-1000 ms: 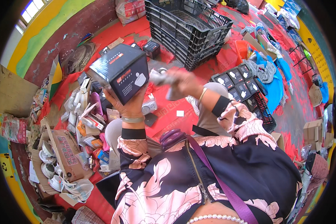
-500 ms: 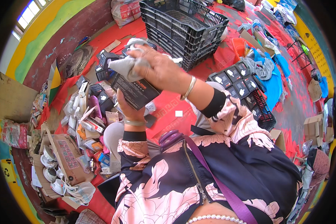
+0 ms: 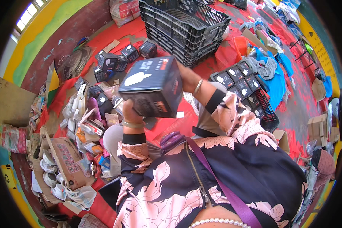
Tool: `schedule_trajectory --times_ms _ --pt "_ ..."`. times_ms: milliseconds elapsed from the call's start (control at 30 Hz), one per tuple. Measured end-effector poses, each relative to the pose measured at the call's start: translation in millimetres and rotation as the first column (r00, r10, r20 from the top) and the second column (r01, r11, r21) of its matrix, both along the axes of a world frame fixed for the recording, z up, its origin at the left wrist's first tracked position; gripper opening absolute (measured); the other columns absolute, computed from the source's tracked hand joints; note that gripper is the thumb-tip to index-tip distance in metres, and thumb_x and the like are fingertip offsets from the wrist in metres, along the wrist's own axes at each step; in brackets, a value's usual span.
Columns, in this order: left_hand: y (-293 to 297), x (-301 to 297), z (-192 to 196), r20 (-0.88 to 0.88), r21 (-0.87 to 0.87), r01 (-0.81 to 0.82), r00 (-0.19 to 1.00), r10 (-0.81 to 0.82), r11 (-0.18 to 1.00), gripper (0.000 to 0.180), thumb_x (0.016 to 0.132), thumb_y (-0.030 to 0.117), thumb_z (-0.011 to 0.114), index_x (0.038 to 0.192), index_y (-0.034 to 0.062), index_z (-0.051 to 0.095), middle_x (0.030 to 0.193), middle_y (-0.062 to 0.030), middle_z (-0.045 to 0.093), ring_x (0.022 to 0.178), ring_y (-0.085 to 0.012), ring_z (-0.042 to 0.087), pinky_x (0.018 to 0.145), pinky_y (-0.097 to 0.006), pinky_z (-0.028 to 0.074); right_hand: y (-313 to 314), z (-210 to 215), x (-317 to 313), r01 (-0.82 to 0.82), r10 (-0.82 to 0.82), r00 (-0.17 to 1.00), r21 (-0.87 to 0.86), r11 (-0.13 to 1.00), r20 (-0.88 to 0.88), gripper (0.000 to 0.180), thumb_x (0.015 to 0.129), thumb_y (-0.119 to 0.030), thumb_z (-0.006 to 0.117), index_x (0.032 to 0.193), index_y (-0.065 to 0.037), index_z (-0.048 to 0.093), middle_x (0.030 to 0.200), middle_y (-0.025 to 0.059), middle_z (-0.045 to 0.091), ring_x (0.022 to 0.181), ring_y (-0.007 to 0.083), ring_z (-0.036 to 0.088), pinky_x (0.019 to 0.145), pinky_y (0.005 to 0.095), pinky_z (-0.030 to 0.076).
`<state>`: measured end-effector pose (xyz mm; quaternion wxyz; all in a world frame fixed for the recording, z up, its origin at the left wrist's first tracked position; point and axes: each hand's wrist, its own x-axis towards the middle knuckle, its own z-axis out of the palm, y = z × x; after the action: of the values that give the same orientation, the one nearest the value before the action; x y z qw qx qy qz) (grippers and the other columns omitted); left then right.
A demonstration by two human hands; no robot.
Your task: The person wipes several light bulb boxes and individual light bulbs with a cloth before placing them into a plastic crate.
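Red floor covering (image 3: 171,129) is spread under a cluttered sorting area, seen from above past a dark flowered blouse (image 3: 201,186) crossed by a purple strap (image 3: 216,178).

Nearest, a black carton with a white pictogram (image 3: 152,86) is held up in front of the chest. The left hand (image 3: 128,111) is closed on its lower left corner from beneath, the fingers wrapped shut around the edge. The right hand (image 3: 184,76) lies against the carton's far right side; its fingers are hidden behind the carton, so how far they are closed cannot be told.

Half a second ago the right hand was laid over the top of the carton with a pale object in it; a second ago that object was held apart, beside the carton. Now no pale object is seen and the carton is presented closed, which suggests the item has been put inside and this carton is packed.

To the left, loose packets and white pieces (image 3: 83,125) are heaped beside a cardboard box (image 3: 66,161). Further out, small black cartons (image 3: 114,60) lie scattered, a tray of matching cartons (image 3: 245,89) stands to the right, and stacked black crates (image 3: 184,26) are set at the far edge.
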<state>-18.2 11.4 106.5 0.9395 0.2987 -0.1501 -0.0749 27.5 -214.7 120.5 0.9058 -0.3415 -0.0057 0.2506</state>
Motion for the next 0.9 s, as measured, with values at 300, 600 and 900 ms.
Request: schedule_trajectory --times_ms 300,600,900 --pt "-20.8 17.6 3.5 0.108 0.578 -0.267 0.962 0.252 0.771 0.045 0.094 0.03 0.054 0.128 0.0018 0.049 0.121 -0.0062 0.052 0.108 -0.0148 0.052 0.089 -0.028 0.044 -2.2 -25.3 -18.4 0.163 -0.208 0.966 0.261 0.951 0.153 0.056 0.09 -0.045 0.054 0.127 -0.004 0.05 0.122 0.0111 0.059 0.108 0.0218 0.058 0.095 0.0368 0.046" --pt "-28.1 8.9 1.7 -0.448 -0.028 0.103 0.888 -0.105 0.994 0.052 0.086 0.043 0.058 0.124 0.0076 0.05 0.116 -0.0106 0.06 0.107 -0.03 0.058 0.093 -0.054 0.043 4.0 5.6 -24.6 0.524 -0.243 0.741 -0.313 0.792 0.626 0.052 0.092 -0.025 0.058 0.135 -0.001 0.043 0.122 0.0028 0.055 0.11 0.0107 0.05 0.097 0.0248 0.037" --pt "-26.7 -1.2 6.5 -0.352 -0.237 0.128 0.913 -0.207 0.963 0.068 0.08 0.048 0.063 0.131 0.0074 0.044 0.126 -0.0138 0.054 0.114 -0.0331 0.054 0.099 -0.053 0.04 -14.3 57.7 -48.1 0.476 0.032 0.614 -0.402 0.782 0.789 0.056 0.088 -0.039 0.061 0.133 -0.007 0.048 0.121 0.0077 0.058 0.111 0.0179 0.054 0.094 0.0332 0.041"
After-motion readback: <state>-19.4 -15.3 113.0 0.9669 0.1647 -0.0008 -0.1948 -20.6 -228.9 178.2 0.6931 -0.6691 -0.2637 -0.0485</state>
